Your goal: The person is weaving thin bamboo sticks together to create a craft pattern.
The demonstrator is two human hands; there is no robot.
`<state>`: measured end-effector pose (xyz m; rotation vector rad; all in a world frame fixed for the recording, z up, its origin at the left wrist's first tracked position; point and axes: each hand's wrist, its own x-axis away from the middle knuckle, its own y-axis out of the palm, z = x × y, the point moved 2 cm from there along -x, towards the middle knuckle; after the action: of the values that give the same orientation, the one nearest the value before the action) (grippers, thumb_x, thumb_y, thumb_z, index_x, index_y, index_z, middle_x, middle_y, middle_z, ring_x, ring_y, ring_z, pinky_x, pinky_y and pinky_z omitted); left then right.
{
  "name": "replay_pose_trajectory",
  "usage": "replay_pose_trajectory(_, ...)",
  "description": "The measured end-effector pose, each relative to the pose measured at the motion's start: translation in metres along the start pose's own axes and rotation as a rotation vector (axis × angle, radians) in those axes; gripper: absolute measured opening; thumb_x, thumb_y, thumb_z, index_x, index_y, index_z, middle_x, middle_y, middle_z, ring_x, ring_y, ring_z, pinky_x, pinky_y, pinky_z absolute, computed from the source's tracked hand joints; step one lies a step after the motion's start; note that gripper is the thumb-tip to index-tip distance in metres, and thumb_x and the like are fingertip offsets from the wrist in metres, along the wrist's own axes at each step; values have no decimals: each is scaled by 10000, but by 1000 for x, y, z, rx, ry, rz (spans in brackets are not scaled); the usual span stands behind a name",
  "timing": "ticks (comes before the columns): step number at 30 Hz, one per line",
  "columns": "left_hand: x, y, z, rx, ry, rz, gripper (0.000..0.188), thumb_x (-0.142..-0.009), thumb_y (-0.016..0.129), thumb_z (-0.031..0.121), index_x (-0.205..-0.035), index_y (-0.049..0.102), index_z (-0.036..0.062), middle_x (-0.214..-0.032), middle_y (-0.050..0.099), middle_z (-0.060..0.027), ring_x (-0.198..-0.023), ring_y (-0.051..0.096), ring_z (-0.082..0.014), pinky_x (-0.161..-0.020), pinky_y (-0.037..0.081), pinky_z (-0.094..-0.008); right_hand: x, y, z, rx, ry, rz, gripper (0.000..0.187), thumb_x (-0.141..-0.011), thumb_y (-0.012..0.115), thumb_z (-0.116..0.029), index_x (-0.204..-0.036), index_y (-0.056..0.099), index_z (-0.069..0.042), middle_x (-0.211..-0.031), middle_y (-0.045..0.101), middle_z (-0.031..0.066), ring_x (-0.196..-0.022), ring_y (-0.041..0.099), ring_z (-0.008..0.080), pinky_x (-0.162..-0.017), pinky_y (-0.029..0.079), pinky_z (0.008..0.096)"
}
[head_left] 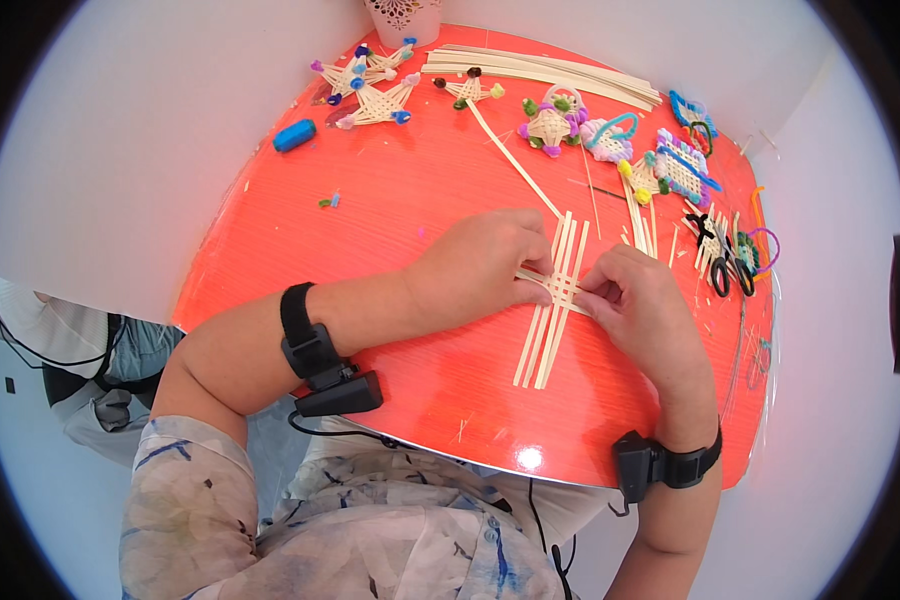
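Several pale, flat weaving strips cross in a small open lattice on the red table, with the long ones running toward and away from me. At the left edge of the lattice, my left hand is closed, thumb and fingers pinching the ends of the crosswise strips. Opposite it, my right hand pinches the same crosswise strips at the right edge. My fingertips hide the ends of those strips. One long loose strip slants from a small woven star down to the lattice.
A bundle of strips lies along the far edge of the red table. Woven stars and a blue roll sit far left. Fuzzy-trimmed woven pieces and black-handled scissors lie right. A pink pot stands behind.
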<state>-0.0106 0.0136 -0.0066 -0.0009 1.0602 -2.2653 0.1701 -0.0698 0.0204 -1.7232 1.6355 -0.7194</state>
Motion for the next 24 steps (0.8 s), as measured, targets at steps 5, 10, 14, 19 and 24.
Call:
replay_pose_trajectory(5, 0, 0, 1, -3, 5, -1, 249, -742, 808, 171, -864, 678, -2, -854, 590, -107, -767, 627, -259, -667, 507, -361, 0, 0, -1, 5, -5, 0, 136, -774, 732, -13, -803, 606, 30, -795, 597, 148, -709, 640, 285, -643, 525, 372)
replay_pose_trajectory(10, 0, 0, 0, -4, 8, 4, 249, -738, 811, 165, -866, 678, -3, -852, 589, -110, -761, 623, -262, -664, 506, -364, 0, 2, 0, 13, -26, 13, 128, -766, 731, 0, -795, 610, 31, -783, 595, 147, -695, 631, 284, -627, 513, 373)
replay_pose_trajectory(14, 0, -1, 1, 9, 21, 11, 247, -736, 812, 160, -859, 675, -5, -843, 584, -111, -757, 621, -267, -660, 503, -366, 0, 1, 3, -5, -38, 25, 135, -757, 738, -2, -791, 611, 27, -774, 592, 142, -678, 607, 282, -604, 481, 382)
replay_pose_trajectory(19, 0, -1, 0, 21, 14, 9, 237, -740, 808, 155, -852, 672, -4, -834, 577, -110, -757, 620, -266, -658, 502, -367, 0, 1, 3, 8, -36, 19, 157, -750, 751, -21, -797, 606, 19, -770, 590, 137, -683, 596, 282, -612, 469, 383)
replay_pose_trajectory(24, 0, -2, -5, 76, 26, -26, 200, -767, 785, 118, -895, 686, 1, -869, 605, -96, -777, 632, -241, -672, 516, -346, 1, -2, 3, -23, -4, -8, 172, -753, 755, -32, -802, 598, 16, -765, 593, 137, -687, 589, 277, -616, 466, 379)
